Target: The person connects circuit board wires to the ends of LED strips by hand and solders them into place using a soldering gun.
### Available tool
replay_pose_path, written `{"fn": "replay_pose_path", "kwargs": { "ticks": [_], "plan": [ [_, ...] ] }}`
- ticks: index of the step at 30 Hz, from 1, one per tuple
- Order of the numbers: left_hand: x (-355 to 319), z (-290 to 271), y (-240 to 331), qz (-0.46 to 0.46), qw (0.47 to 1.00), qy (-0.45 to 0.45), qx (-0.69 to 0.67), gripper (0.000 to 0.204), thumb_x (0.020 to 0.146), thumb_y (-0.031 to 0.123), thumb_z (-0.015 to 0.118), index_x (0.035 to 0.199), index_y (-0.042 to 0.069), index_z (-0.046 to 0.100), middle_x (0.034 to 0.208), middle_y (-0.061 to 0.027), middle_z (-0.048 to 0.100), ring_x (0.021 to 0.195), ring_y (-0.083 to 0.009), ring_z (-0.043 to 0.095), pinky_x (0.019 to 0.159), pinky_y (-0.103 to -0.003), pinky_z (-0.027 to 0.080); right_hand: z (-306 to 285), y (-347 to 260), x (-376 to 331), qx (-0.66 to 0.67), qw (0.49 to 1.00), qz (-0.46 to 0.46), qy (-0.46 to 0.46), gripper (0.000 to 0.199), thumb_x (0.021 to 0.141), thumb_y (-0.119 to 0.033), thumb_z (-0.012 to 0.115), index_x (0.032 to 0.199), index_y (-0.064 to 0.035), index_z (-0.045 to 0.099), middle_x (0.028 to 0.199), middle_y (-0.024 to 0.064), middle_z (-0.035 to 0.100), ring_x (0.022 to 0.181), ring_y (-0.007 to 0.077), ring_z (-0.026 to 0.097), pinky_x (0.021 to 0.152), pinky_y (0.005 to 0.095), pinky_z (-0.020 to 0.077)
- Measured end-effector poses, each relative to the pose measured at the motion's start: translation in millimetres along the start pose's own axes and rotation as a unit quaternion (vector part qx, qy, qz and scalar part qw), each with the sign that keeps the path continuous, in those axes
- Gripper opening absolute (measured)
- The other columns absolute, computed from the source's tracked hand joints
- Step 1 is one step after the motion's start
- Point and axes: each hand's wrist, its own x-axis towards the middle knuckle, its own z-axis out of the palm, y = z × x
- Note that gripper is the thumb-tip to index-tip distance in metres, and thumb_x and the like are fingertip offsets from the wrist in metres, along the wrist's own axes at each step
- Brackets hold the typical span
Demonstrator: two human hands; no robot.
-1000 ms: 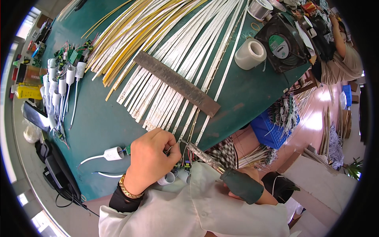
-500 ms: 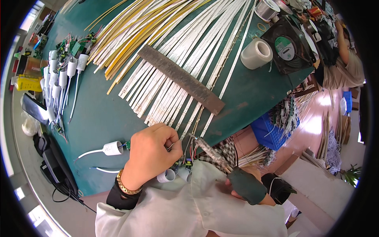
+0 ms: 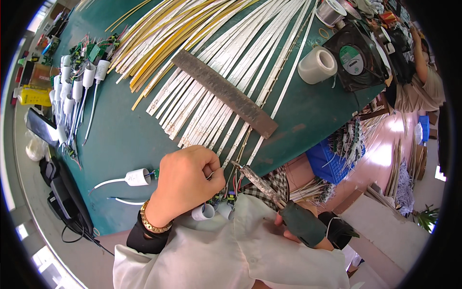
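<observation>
My left hand [image 3: 185,176], with a gold bracelet at the wrist, is curled closed at the table's near edge, beside the lower ends of the white strips [image 3: 199,111]. Whatever its fingers pinch is hidden. In my right hand [image 3: 288,235] is a soldering iron [image 3: 262,185] with a dark green handle, its tip close to the strip ends and thin wires. Whether the tip touches them I cannot tell. Small green circuit boards [image 3: 231,196] with wires and a white cylindrical housing [image 3: 203,212] lie just below my left hand. A dark, flat metal bar [image 3: 224,94] rests across the strips.
Left on the green table [image 3: 115,159] are a wired white housing [image 3: 137,177], a bunch of similar housings [image 3: 77,91] and a phone [image 3: 42,127]. A clear film roll [image 3: 317,65], solder spool [image 3: 330,12] and fan [image 3: 356,58] stand at right. Beyond the edge sits a blue crate [image 3: 327,161]; another person [image 3: 421,91] is far right.
The view has shifted slightly. Both hands keep nearly the same pose, with the iron's tip still beside the strip ends.
</observation>
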Motion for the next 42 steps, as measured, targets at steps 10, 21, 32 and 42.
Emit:
{"fn": "replay_pose_path", "kwargs": {
  "ticks": [10, 21, 32, 42],
  "plan": [
    [6.9, -6.2, 7.4, -0.006, 0.998, -0.038, 0.042, 0.007, 0.062, 0.004, 0.069, 0.065, 0.003, 0.063, 0.051, -0.0036, 0.052, 0.046, -0.0143, 0.050, 0.048, -0.026, 0.041, 7.9, 21.7, -1.0, -0.005, 0.993, -0.115, 0.020, 0.061, 0.054, -0.030, 0.084, 0.107, -0.0078, 0.063, 0.082, 0.0073, 0.065, 0.065, 0.0299, 0.062, 0.059, 0.0372, 0.0503],
    [16.4, -13.9, 11.1, -0.040, 0.993, -0.109, 0.030, 0.006, 0.066, 0.005, 0.068, 0.066, 0.001, 0.064, 0.052, -0.0046, 0.055, 0.046, -0.0126, 0.051, 0.048, -0.026, 0.041, 10.5, 21.5, 1.1, 0.060, 0.987, -0.141, 0.046, 0.064, 0.056, -0.027, 0.086, 0.108, -0.0009, 0.058, 0.081, 0.0089, 0.065, 0.062, 0.0281, 0.063, 0.057, 0.0334, 0.0512],
    [9.6, -12.0, 17.1, -0.053, 0.994, -0.099, 0.017, 0.005, 0.068, 0.004, 0.068, 0.069, 0.001, 0.064, 0.053, -0.0049, 0.053, 0.047, -0.0132, 0.049, 0.047, -0.028, 0.040, -4.6, 5.3, 7.5, 0.029, 0.994, -0.099, 0.047, 0.058, 0.049, -0.026, 0.085, 0.101, -0.0091, 0.064, 0.078, 0.0081, 0.065, 0.064, 0.0312, 0.061, 0.059, 0.0381, 0.0491],
    [-3.8, -2.2, 17.9, 0.060, 0.984, 0.010, 0.166, 0.007, 0.068, 0.000, 0.065, 0.070, 0.003, 0.059, 0.060, -0.0083, 0.053, 0.055, -0.0236, 0.050, 0.059, -0.036, 0.036, 16.8, 23.8, 2.2, 0.102, 0.982, -0.091, 0.133, 0.050, 0.049, -0.036, 0.081, 0.090, -0.0121, 0.065, 0.076, 0.0073, 0.063, 0.063, 0.0328, 0.059, 0.058, 0.0388, 0.0478]
  ]
}}
